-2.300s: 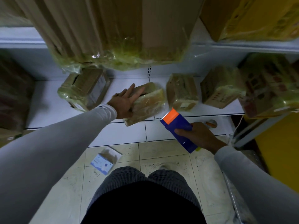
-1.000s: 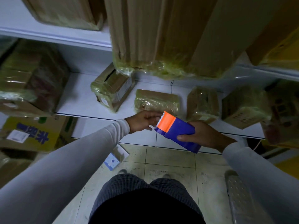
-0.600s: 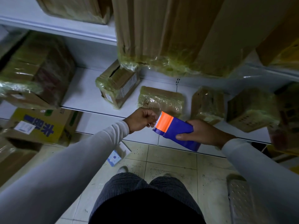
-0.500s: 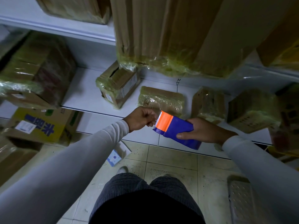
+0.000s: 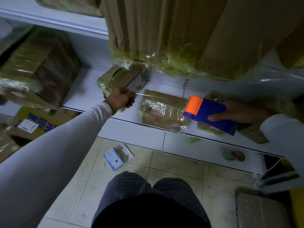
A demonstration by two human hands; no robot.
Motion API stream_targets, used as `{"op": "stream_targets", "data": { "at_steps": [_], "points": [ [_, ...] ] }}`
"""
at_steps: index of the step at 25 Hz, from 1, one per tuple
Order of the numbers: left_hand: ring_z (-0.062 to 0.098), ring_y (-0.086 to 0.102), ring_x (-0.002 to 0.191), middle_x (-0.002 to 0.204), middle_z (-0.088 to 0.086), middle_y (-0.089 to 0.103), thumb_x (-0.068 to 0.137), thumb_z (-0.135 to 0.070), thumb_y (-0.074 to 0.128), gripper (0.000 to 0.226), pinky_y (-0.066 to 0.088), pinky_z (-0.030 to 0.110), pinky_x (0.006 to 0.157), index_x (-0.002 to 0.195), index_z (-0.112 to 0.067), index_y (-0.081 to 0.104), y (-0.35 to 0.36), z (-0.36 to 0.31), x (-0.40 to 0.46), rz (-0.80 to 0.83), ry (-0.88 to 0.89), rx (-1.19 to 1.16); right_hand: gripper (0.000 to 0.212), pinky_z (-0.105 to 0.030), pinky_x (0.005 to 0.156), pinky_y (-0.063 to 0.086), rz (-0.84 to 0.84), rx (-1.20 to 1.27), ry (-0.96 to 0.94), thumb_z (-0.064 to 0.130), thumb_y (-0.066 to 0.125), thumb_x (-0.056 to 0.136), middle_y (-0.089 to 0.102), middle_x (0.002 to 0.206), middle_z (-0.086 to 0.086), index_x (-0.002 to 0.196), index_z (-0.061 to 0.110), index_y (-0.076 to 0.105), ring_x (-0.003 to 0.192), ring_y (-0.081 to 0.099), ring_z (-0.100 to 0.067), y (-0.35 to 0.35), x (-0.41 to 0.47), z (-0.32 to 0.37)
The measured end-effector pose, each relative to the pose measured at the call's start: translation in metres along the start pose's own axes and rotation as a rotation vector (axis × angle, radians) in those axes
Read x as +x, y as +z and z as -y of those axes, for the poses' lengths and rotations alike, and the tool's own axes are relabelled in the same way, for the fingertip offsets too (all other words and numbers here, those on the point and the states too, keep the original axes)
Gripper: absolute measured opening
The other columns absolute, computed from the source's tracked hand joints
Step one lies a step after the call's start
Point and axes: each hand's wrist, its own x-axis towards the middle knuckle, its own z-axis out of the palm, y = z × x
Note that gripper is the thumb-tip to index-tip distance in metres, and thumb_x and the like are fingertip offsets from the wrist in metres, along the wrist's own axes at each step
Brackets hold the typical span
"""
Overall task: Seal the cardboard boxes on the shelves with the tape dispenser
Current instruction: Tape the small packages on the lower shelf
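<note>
Pinching one tape strip (image 5: 162, 95): left hand (image 5: 121, 99) | right hand (image 5: 241, 112) grips one dispenser (image 5: 209, 113)

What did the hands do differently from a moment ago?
The left hand pulled away to the left, stretching clear tape out of the tape dispenser, which the right hand moved right. The flat box stayed on the shelf, and the right hand kept its grip.
</note>
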Motion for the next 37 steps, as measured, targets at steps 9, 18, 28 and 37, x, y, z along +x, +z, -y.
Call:
{"op": "stream_targets", "data": {
  "at_steps": [9, 18, 28, 37],
  "points": [
    [0.021, 0.047, 0.05, 0.06, 0.009, 0.053, 0.092, -0.006, 0.05, 0.024, 0.041, 0.026, 0.05, 0.068, -0.006, 0.053, 0.01, 0.02, 0.025, -0.057, -0.122, 0.044, 0.057, -0.029, 0.064, 0.051, 0.025, -0.058, 0.055, 0.046, 0.087, 0.061, 0.077, 0.082, -0.008, 0.1, 0.009, 0.07, 0.072, 0.073, -0.019, -0.001, 0.038, -0.002],
    [0.021, 0.046, 0.051, 0.062, 0.009, 0.051, 0.093, -0.016, 0.052, 0.025, 0.037, 0.024, 0.053, 0.07, -0.009, 0.054, 0.04, 0.042, 0.04, 0.006, -0.281, 0.049, 0.054, -0.031, 0.07, 0.052, -0.001, -0.035, 0.066, 0.044, 0.078, 0.062, 0.077, 0.093, -0.008, 0.105, 0.012, 0.069, 0.086, 0.073, -0.025, 0.006, 0.051, -0.012],
    [0.027, 0.064, 0.085, 0.085, 0.011, 0.069, 0.09, -0.043, 0.057, 0.038, 0.046, 0.03, 0.074, 0.101, -0.008, 0.063, 0.059, 0.029, 0.017, -0.153, 0.14, 0.439, 0.056, -0.032, 0.067, 0.055, -0.025, 0.016, 0.033, 0.046, 0.087, 0.063, 0.076, 0.09, -0.014, 0.1, 0.009, 0.07, 0.083, 0.073, -0.029, 0.02, 0.048, -0.02],
    [0.036, 0.054, 0.118, 0.142, 0.015, 0.046, 0.093, -0.018, 0.051, 0.05, 0.043, 0.038, 0.098, 0.142, -0.013, 0.039, 0.058, 0.017, 0.02, -0.167, 0.404, 0.806, 0.054, -0.032, 0.071, 0.054, -0.082, 0.003, 0.065, 0.059, 0.081, 0.066, 0.077, 0.083, -0.005, 0.093, 0.013, 0.073, 0.081, 0.074, -0.026, 0.065, 0.055, -0.006]
  ]
}}
